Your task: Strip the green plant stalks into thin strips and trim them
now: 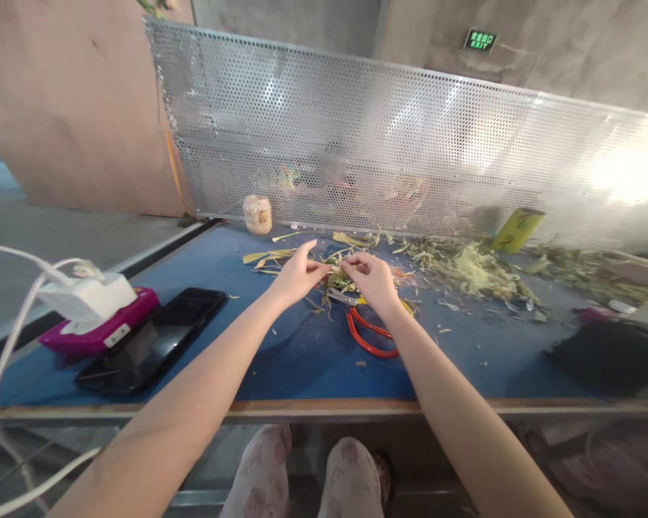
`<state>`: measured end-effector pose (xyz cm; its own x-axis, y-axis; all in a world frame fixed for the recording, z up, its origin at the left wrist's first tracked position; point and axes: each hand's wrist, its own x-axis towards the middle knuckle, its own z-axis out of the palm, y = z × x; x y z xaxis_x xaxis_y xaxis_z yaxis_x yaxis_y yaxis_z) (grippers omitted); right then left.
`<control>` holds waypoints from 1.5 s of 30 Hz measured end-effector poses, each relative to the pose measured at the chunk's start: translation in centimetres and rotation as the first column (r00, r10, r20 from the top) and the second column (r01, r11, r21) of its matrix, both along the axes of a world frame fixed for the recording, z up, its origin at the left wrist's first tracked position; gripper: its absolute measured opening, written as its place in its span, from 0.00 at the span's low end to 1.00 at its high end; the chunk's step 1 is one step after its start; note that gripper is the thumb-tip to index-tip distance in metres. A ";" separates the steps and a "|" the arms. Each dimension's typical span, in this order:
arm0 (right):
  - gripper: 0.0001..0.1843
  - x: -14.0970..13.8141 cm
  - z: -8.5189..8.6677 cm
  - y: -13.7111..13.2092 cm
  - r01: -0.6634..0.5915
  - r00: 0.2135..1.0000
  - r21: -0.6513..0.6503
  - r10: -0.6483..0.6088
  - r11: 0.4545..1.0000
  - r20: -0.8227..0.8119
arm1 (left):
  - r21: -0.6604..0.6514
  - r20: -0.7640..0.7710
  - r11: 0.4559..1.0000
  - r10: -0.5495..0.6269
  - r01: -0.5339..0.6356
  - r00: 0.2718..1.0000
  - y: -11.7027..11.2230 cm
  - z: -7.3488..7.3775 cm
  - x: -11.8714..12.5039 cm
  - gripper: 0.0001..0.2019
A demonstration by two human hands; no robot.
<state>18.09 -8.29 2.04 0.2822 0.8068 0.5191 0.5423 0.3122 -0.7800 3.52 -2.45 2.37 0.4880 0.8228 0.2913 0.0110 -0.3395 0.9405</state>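
Note:
Both hands meet over the middle of a blue table (302, 360). My left hand (297, 273) pinches a thin pale green plant strip (335, 267) between thumb and fingers, one finger pointing up. My right hand (372, 279) is closed on the other end of the same strip, just right of the left. Under and behind the hands lies a small heap of yellow-green leaf strips (281, 255). Red-handled scissors (370, 332) lie on the table just below my right wrist.
A black phone (156, 345) and a magenta box with a white charger (94, 306) lie at the left. A bigger pile of shredded plant (469, 266) spreads right. A small jar (258, 214), a yellow-green can (517, 229), a black bag (610, 352) and a perforated metal screen (410, 144) are behind.

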 end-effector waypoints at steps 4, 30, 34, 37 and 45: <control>0.07 0.0 -0.2 0.2 -0.051 0.996 -0.001 0.051 0.999 -0.075 | 0.117 0.015 0.991 -0.061 0.059 0.998 -0.2 0.0 -0.2 0.39; 0.10 0.0 -1.6 1.0 -0.170 0.818 -0.106 0.081 0.980 -0.570 | 0.303 -0.366 0.910 -0.163 0.283 0.916 -0.2 -0.1 -0.1 0.32; 0.11 0.0 -1.2 1.0 -0.231 0.771 -0.002 0.182 0.973 -0.610 | 0.283 -0.291 0.918 -0.192 0.276 0.937 -0.2 -0.3 0.2 0.28; 0.12 0.2 -0.9 0.9 -0.295 0.742 0.048 0.261 0.954 -0.617 | 0.347 -0.215 0.908 -0.166 0.234 0.962 -0.4 -0.4 0.3 0.28; 0.14 0.2 -0.7 0.6 -0.356 0.666 0.035 0.280 0.934 -0.691 | 0.573 -0.157 0.818 0.169 -0.049 0.973 -1.1 -0.4 0.3 0.44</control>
<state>18.28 -7.68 1.30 0.2413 0.9479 0.2081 -0.2609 0.2699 -0.9269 3.79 -3.50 1.94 0.4998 0.5954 0.6291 0.2394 -0.7930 0.5603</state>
